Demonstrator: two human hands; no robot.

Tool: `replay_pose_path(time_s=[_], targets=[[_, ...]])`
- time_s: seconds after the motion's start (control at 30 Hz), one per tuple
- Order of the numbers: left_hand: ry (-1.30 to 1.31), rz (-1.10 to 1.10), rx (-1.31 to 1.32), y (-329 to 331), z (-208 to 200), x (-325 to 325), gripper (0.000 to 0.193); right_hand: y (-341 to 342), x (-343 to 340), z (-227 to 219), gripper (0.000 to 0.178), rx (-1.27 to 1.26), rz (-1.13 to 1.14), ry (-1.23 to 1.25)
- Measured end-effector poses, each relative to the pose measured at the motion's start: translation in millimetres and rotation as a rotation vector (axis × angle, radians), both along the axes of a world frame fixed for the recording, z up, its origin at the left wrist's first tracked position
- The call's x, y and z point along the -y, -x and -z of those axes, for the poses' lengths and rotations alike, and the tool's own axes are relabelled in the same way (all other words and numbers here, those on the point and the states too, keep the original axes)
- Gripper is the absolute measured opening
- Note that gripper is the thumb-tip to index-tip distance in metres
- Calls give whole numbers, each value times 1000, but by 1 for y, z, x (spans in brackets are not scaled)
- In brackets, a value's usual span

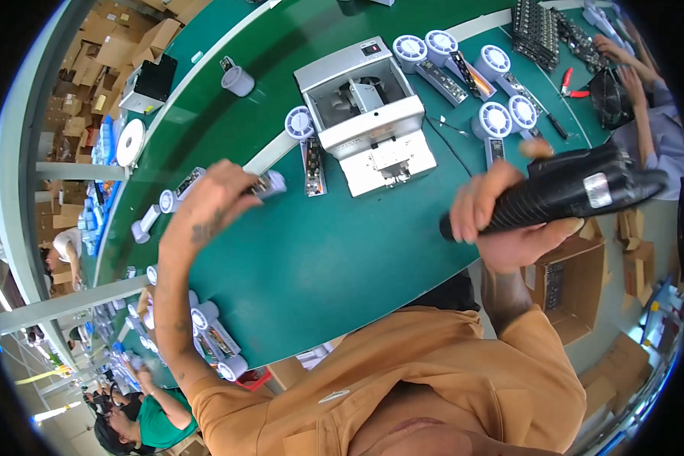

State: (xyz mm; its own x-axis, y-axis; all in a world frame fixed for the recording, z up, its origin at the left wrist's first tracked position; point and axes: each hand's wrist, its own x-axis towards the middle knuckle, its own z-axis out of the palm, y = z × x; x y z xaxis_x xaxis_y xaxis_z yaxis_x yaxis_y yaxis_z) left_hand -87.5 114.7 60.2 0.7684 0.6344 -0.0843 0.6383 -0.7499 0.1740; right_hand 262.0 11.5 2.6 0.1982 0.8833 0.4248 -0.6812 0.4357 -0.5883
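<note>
My left hand [216, 190] is at the left of the green bench. Its fingers close on a small pale lavender housing [273, 182] with a bit of circuit board, partly hidden and blurred. My right hand [501, 216] grips a thick black power tool [570, 190] with a ribbed handle and a silver label, held over the right edge of the bench. Between the hands, farther off, stands a grey metal bench machine [368, 114] with an open top and a bright plate in front. Beside its left side lies a round-headed lavender housing [299, 123] with a circuit board in its handle.
More lavender housings [494, 119] lie right of the machine, and others [216, 338] at the near left. Red-handled pliers [568, 83] and stacked dark boards [536, 34] are at the far right, near another person's hands [631, 72]. A cardboard box [570, 289] stands below.
</note>
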Motion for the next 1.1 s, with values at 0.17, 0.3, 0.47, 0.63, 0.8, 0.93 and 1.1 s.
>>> replay_pose_path(time_s=[0.17,0.3,0.47,0.63,0.8,0.93,1.1], targets=[[177,43,71,-69,28,72,25,26,-59,-34,102,499,33,-67],[105,46,154,-104,59,88,24,39,-87,-22,40,574,90,-327],[117,-71,335,-99,86,86,26,47,-83,-19,39,450,81,-274],[-22,-208,372,-103,97,95,25,49,-48,-14,84,590,54,14],[76,-234,347,-104,95,90,23,54,-34,-6,96,552,-8,104],[87,-251,360,-103,94,93,25,62,-41,2,95,561,14,72],[98,-246,359,-104,92,94,22,62,-45,9,92,569,26,73]])
